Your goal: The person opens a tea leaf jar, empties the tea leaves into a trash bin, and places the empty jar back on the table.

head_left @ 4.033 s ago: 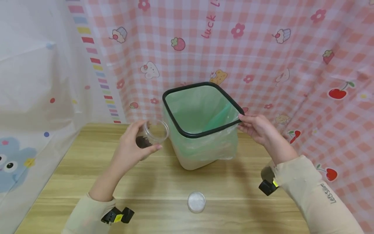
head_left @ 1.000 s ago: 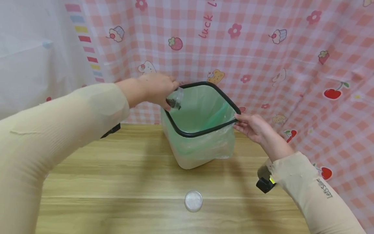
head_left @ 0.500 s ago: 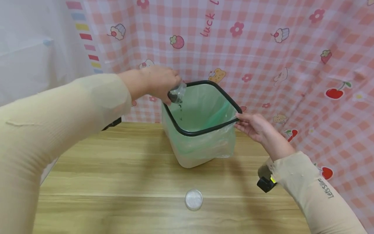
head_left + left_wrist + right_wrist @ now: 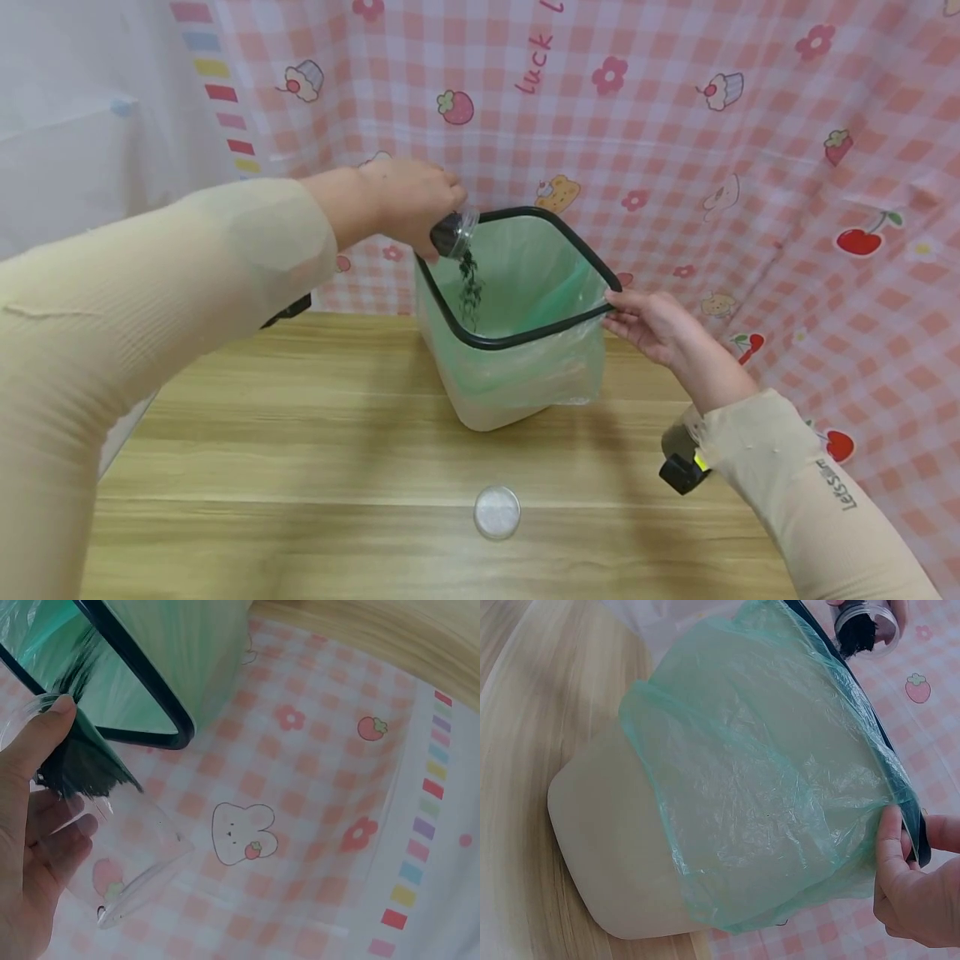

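Tipping a clear jar (image 4: 455, 236) over the bin (image 4: 483, 414), the left hand (image 4: 408, 202) has its grip wrapped round the jar's side, thumb on one side and fingers on the other in the left wrist view. The jar is above the left part of the bin's opening, its mouth slanted down and inward. Dark flakes (image 4: 470, 290) drop from the mouth in a loose stream into the green bag (image 4: 551, 379) lining the bin; more flakes are in the jar, bunched towards its mouth.

The bin stands upright close to the far edge of the worktop (image 4: 360, 533), right of its middle. The bag is folded out over the black rim (image 4: 551, 328) and hangs loosely down the outside, leaving the lower wall bare. The right hand (image 4: 651, 327) keeps a pinching grip on the rim and bag together at the corner nearest the worktop's right edge.

A clear round disc (image 4: 497, 512) lies flat on the worktop in front of the bin, well apart from the far edge. Behind the far edge hangs a pink checked curtain (image 4: 510, 142) printed with strawberries, flowers and cupcakes. Pale sleeves (image 4: 172, 275) cover both forearms.
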Motion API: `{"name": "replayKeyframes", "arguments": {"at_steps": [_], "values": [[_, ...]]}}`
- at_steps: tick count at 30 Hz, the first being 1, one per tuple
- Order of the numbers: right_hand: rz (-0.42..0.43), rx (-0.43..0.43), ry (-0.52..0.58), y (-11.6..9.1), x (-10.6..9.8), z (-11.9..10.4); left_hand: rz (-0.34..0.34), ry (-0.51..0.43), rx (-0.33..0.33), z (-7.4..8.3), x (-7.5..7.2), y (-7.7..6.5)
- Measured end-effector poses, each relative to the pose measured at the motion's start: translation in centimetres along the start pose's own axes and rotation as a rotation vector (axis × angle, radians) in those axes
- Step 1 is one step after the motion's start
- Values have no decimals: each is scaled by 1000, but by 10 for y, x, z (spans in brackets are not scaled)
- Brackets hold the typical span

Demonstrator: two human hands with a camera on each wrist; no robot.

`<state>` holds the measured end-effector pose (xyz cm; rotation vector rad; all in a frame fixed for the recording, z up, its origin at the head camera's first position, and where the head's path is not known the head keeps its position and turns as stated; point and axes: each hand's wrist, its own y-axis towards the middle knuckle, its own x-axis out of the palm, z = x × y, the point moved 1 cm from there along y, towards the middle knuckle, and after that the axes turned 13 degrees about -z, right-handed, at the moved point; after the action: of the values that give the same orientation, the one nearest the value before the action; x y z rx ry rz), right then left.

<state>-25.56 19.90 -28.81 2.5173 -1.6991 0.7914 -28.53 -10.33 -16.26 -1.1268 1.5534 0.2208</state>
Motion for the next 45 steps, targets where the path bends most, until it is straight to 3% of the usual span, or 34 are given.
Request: {"name": "replayKeyframes", "arguments": {"at_steps": [45], "values": [[2,-3,-20,0,0,1,-27,182,3,2,-15,-6]]}}
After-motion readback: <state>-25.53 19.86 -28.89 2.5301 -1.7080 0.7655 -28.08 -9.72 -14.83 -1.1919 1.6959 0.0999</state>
